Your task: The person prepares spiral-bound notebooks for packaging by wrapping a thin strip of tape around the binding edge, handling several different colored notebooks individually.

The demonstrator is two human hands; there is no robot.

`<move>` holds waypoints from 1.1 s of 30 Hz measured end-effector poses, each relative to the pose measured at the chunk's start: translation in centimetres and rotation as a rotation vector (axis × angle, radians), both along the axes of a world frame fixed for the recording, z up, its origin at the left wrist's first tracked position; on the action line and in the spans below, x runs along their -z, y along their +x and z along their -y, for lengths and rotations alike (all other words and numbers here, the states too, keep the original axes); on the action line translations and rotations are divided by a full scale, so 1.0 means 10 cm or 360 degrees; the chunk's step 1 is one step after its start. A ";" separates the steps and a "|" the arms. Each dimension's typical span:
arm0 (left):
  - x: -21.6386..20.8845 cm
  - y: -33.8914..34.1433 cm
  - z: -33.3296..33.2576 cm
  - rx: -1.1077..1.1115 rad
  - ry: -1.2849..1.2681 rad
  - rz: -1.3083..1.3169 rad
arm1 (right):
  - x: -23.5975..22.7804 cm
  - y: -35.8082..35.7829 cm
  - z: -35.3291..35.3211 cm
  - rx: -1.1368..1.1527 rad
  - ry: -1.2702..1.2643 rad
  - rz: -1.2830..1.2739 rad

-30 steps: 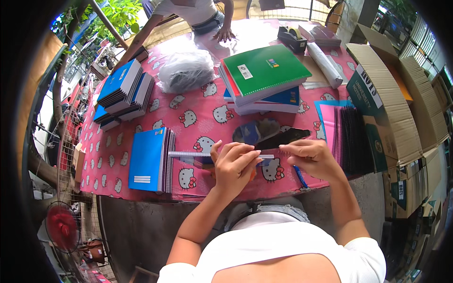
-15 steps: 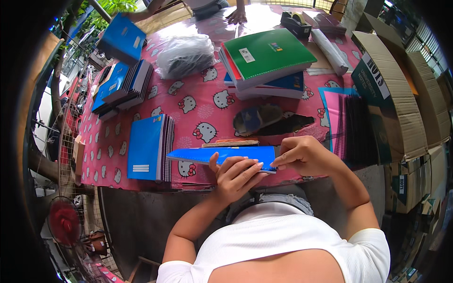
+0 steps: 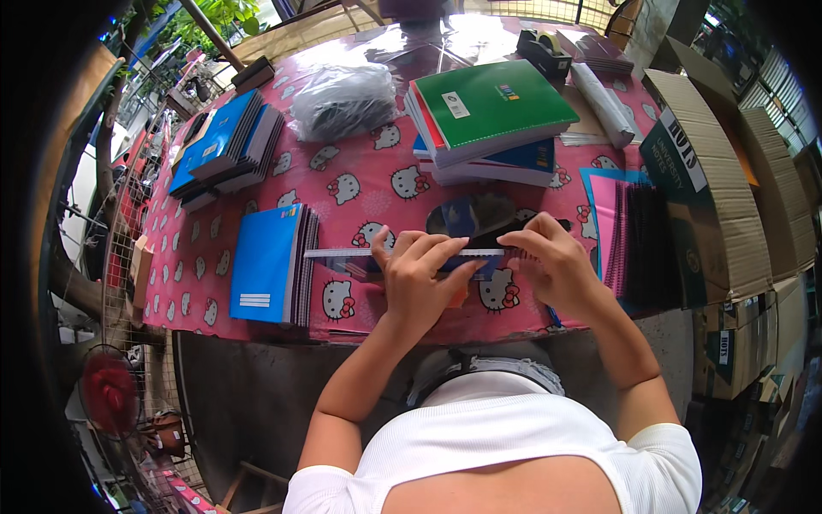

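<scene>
Thin white-paper notebook (image 3: 344,254), mid-frame: we see it run left-right, left hand (image 3: 417,272) clamped on, right hand (image 3: 555,259) at right end, grip unclear.

Site: small makeshift workshop, apparently partly open to the outdoors — wire mesh (image 3: 154,283) along the left, green foliage (image 3: 227,15) beyond; a broad counter (image 3: 295,182) under a pink cartoon-print cover; on it, blue notebooks (image 3: 267,261) in piles, a stack with black spiral bindings (image 3: 646,244), a tape dispenser (image 3: 544,56); cardboard cartons (image 3: 741,184) at right; bare grey floor (image 3: 248,411) — concrete by appearance.
</scene>
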State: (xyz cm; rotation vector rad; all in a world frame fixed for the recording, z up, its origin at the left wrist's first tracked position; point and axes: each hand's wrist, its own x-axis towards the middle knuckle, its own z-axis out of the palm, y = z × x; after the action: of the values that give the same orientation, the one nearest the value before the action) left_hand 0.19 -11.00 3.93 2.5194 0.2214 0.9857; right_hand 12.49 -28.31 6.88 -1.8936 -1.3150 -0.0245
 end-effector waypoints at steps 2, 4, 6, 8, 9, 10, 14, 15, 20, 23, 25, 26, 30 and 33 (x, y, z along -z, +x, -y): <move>0.07 -0.01 -0.03 0.0051 -0.0065 0.0022 | 0.06 0.03 0.01 -0.0114 0.0064 -0.0228; 0.09 -0.02 -0.02 0.0025 -0.0009 0.0067 | 0.10 0.01 0.00 -0.0098 0.0044 -0.0318; 0.07 0.00 0.01 0.0016 0.0020 0.0100 | 0.02 -0.02 -0.01 -0.0039 -0.0030 -0.0093; 0.07 0.00 0.02 0.0003 0.0021 0.0099 | 0.00 -0.03 -0.02 -0.0020 -0.0079 0.0061; 0.07 -0.01 0.03 -0.0006 0.0024 0.0099 | 0.03 0.00 0.00 -0.0036 -0.0080 0.0023; 0.07 -0.01 0.04 -0.0001 0.0020 0.0108 | 0.05 0.02 0.00 -0.0052 -0.0081 -0.0014; 0.13 -0.02 0.04 -0.0010 0.0003 0.0108 | -0.12 -0.04 -0.06 -0.0052 -0.0083 -0.0106; 0.13 -0.01 0.04 -0.0017 0.0000 0.0108 | -0.09 -0.02 -0.07 -0.0087 -0.0045 -0.0065; 0.12 0.01 0.05 -0.0008 -0.0006 0.0117 | 0.05 0.04 -0.08 -0.0142 0.0057 -0.0164; 0.14 0.00 0.04 -0.0022 -0.0009 0.0099 | -0.03 -0.05 -0.13 0.0082 0.0031 0.0122; 0.14 -0.01 0.04 -0.0016 -0.0011 0.0098 | 0.00 -0.08 -0.10 0.0035 -0.0085 0.0141; 0.12 -0.03 0.05 -0.0021 0.0002 0.0098 | 0.02 -0.08 -0.11 -0.0001 -0.0131 0.0146; 0.14 -0.02 0.06 -0.0010 -0.0004 0.0128 | 0.00 -0.17 -0.16 0.0073 0.0033 0.0293; 0.16 -0.05 0.07 -0.0014 -0.0012 0.0134 | 0.00 -0.17 -0.20 0.0032 -0.0083 0.0282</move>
State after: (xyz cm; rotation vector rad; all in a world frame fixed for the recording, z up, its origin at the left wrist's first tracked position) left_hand -0.33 -11.71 2.35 2.4659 0.2110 1.0894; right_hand 10.81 -26.34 6.90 -1.9855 -1.4267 -0.1735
